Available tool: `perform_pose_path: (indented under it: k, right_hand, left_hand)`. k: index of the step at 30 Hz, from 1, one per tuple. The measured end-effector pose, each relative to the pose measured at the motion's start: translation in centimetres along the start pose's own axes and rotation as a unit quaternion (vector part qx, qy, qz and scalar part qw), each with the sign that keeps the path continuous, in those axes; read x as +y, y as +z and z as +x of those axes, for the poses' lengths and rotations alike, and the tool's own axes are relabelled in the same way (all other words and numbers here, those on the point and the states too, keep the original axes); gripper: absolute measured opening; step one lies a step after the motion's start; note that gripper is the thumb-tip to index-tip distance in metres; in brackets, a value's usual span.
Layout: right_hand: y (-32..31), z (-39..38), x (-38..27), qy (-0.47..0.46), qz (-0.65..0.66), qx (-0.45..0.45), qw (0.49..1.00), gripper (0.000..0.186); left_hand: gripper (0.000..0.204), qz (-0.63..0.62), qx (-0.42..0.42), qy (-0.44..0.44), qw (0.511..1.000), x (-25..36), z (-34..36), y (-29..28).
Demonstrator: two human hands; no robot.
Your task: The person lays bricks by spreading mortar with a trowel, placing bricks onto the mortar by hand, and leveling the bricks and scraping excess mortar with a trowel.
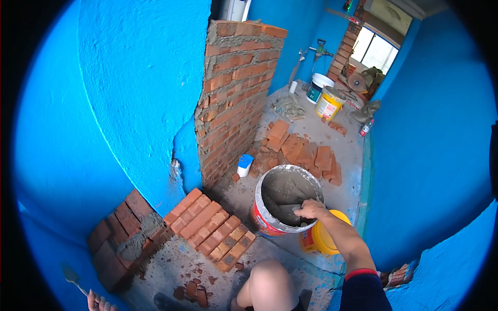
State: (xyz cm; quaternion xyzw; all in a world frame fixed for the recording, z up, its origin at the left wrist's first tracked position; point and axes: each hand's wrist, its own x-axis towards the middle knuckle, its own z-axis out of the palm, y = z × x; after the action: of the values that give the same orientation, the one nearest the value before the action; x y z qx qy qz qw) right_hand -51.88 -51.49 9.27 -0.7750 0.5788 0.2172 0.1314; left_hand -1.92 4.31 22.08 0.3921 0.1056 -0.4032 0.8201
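My right hand (311, 209) reaches into a white-rimmed bucket (258, 199) with a red outer side. Its fingers are closed on a grey tool (288, 212) sunk partly in the wet mortar (285, 185); the tool's exact kind is hard to make out. At the lower left edge, my left hand (101, 301) grips a small trowel (77, 282), whose blade is blurred against the blue wall. A row of red bricks (210, 226) stands on edge in front of me, left of the bucket. Beside it, more bricks (124, 223) carry lumps of mortar.
Touching the bucket's right side is a yellow tub (326, 236). A brick wall end (236, 93) rises at left, with a blue-and-white container (245, 165) at its foot. Loose bricks (306, 154) lie heaped beyond the bucket. Farther back stand a yellow bucket (329, 103) and a bottle (366, 128).
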Motion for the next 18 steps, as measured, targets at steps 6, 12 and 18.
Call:
perform_pose_path:
  k: [6,12,18]
  right_hand:
    - [-1.4,-0.8,2.0,0.001,0.213,-0.027,0.977,0.053]
    - [-0.4,-1.6,5.0,0.025,0.392,-0.075,0.917,0.038]
    - [-1.1,-2.6,5.7,0.002,0.457,-0.017,0.889,0.034]
  left_hand:
    - [0.032,0.016,-0.08,-0.066,0.995,-1.2,0.8,1.0]
    - [0.038,-0.054,0.077,-0.021,0.995,-2.9,0.4,-0.4]
    - [0.033,-0.058,-0.039,0.012,0.998,-0.7,-2.0,-2.9]
